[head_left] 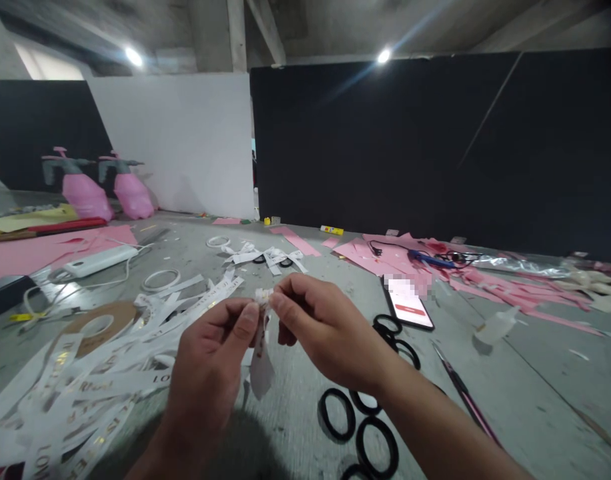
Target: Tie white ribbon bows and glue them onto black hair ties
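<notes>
Between my two hands is a short piece of white printed ribbon point(262, 373), gathered at the top with its tail hanging down. My left hand point(218, 350) pinches it from the left between thumb and fingers. On the other side, the thumb and fingertips of my right hand point(320, 320) press on the gathered part; the exact fold is partly hidden by the fingers. A tangled heap of white ribbon point(100, 383) with gold lettering lies left of my left hand. Black rings point(377, 447) lie below and beside my right forearm. Several finished-looking white bows point(265, 257) rest beyond my hands.
A cardboard ribbon spool point(113, 313) and a white power strip point(100, 262) lie at left, with two pink spray bottles point(88, 197) behind. To the right are a phone point(408, 307), tweezers point(465, 393), a small squeeze bottle point(495, 328) and pink paper scraps point(353, 257).
</notes>
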`<state>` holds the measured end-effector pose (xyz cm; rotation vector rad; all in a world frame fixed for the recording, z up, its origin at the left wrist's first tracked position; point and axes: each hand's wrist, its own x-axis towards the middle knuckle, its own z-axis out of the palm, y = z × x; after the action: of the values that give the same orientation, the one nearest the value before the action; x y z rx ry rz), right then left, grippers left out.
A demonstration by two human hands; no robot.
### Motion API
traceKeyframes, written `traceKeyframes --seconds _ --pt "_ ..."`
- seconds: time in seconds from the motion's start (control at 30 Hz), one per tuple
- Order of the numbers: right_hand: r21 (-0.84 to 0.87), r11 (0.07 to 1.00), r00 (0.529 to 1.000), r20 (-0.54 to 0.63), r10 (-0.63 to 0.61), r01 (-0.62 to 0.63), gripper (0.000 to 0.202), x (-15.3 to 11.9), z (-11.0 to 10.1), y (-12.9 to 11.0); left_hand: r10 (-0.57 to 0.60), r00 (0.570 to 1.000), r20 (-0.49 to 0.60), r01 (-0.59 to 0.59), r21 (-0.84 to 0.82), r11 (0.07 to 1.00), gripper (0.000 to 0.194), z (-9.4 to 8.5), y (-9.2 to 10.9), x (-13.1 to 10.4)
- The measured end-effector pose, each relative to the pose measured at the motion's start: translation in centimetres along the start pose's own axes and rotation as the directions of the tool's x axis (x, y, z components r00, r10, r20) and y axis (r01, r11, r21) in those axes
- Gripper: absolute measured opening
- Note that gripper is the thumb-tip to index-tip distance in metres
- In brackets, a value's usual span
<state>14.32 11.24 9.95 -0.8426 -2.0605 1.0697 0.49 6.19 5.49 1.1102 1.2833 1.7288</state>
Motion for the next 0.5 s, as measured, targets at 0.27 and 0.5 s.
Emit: traceKeyframes --seconds 0.27,0.5 --pt "0.071 0.997 0.998 -0.055 0.024 -0.020 0.017 0.23 -0.02 0.47 0.105 0.994 -0.006 -0.103 0.167 0.981 0.019 0.26 0.38 0.19" --pt "0.396 0.914 0.996 0.001 0.094 -0.087 0.015 0.49 0.45 0.83 -0.068 0.990 0.120 0.100 -0.283 0.954 0.020 0.62 -0.22 0.14"
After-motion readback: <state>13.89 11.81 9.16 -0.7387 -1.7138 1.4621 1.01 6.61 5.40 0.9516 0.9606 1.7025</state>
